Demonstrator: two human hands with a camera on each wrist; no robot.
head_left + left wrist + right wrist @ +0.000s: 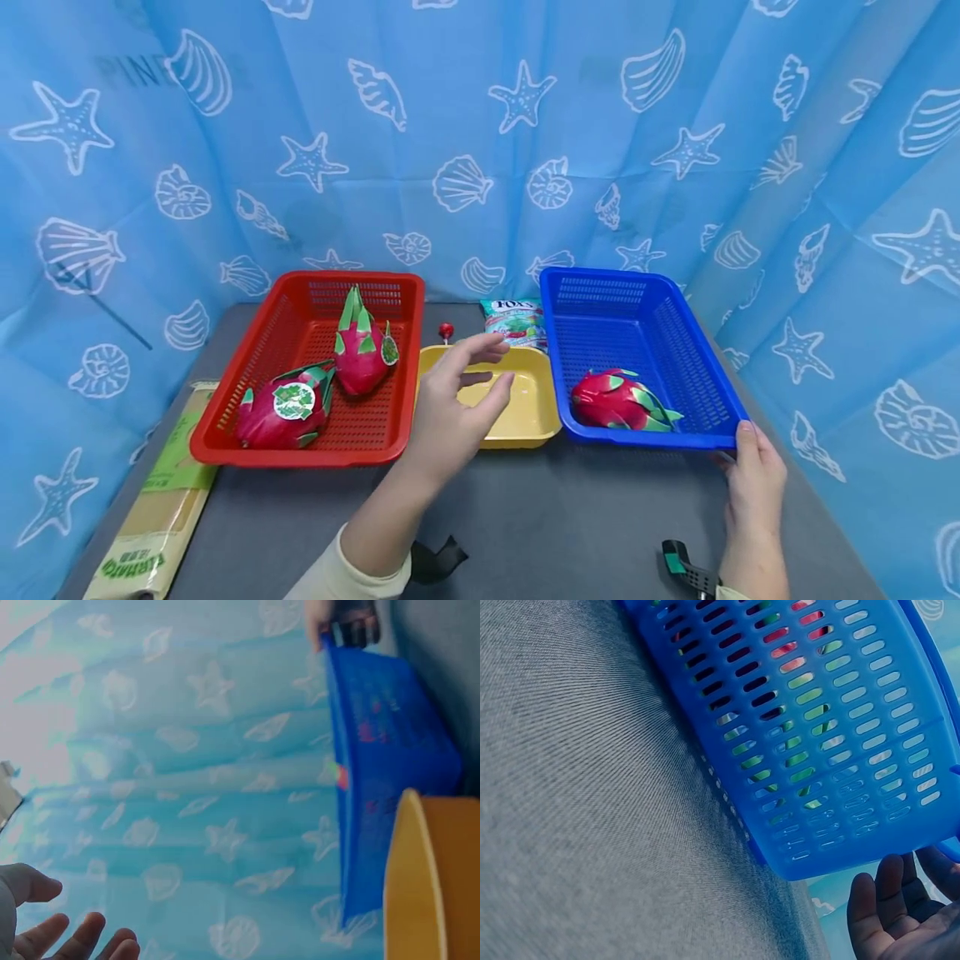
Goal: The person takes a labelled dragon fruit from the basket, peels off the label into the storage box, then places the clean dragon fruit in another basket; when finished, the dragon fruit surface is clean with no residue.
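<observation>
My left hand hovers above the near left part of a yellow basin, holding nothing. Its fingers are apart and loosely bent, as the left wrist view also shows. With thumb on top and fingers below, my right hand grips the near right corner of a blue basket. Inside this basket lies a red dragon fruit with green-tipped scales. In the right wrist view the fingers sit under the rim, and the fruit shows in part through the slots.
A red basket on the left holds two dragon fruits, one bearing a round label. Behind the basin are a red lollipop and a green candy bag. A long package lies at left. A shell-patterned curtain encloses the grey table.
</observation>
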